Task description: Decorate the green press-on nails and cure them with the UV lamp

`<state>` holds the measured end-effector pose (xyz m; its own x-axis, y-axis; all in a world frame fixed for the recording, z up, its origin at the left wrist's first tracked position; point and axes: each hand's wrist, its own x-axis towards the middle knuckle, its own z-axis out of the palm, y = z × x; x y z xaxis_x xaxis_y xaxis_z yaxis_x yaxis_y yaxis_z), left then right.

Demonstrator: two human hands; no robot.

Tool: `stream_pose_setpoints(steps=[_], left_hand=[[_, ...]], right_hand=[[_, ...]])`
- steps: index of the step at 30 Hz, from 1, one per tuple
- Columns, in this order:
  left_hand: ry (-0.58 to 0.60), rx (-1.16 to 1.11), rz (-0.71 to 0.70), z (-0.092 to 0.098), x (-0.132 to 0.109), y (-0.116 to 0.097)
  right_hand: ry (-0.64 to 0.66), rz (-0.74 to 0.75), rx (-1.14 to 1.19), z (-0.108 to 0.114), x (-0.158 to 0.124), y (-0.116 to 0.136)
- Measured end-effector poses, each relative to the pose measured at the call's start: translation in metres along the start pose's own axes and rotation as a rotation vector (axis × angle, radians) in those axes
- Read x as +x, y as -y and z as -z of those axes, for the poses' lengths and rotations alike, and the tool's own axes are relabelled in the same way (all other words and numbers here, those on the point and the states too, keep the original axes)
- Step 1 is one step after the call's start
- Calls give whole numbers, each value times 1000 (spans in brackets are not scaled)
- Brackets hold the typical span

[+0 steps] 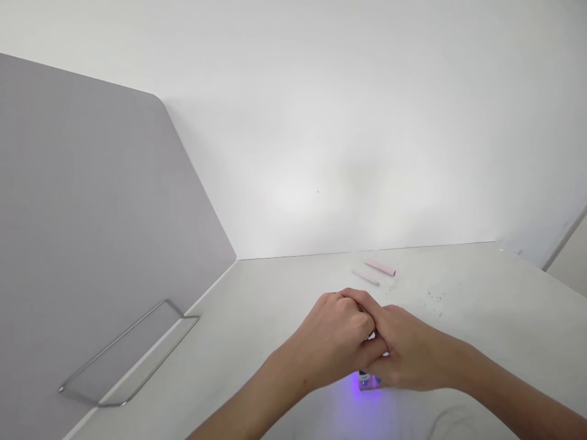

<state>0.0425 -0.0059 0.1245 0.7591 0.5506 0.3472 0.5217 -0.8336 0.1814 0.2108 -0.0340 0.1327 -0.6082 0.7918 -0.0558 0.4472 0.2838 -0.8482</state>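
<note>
1. Two bare hands meet near the lower middle of the view, above a white table (257, 366). The person's left hand (339, 336) presses against the right hand (408, 348), back of the hand upward.
2. The left fingers are curled under, mostly out of sight; one cannot tell how tightly they close or on what.
3. The right hand's fingers are bent, one reaching over the left knuckles. Whether they grip anything cannot be told, as the two hands hide what lies between.
4. Small dark and pale bits show through the gap between the hands, too covered to identify.
5. Just below the hands sits a small lit object (364, 382), partly hidden by the right hand, giving off a violet glow. Whether it is held or rests on the table is unclear.
6. Beyond the hands, a pink case (380, 267) and a thinner pink stick (365, 277) lie side by side, slightly apart. Dark specks (433, 299) are scattered to their right.
7. At left, a bent wire frame (162, 359) stands by a grey panel (92, 201). A white wall (293, 140) rises behind the table.
</note>
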Motion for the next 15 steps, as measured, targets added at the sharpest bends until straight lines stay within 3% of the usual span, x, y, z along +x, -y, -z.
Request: stream_pose_setpoints(steps=[15], left_hand=[[-8,3,-8,-1,0,1]], right_hand=[[2,-9,-27,0,0,-2]])
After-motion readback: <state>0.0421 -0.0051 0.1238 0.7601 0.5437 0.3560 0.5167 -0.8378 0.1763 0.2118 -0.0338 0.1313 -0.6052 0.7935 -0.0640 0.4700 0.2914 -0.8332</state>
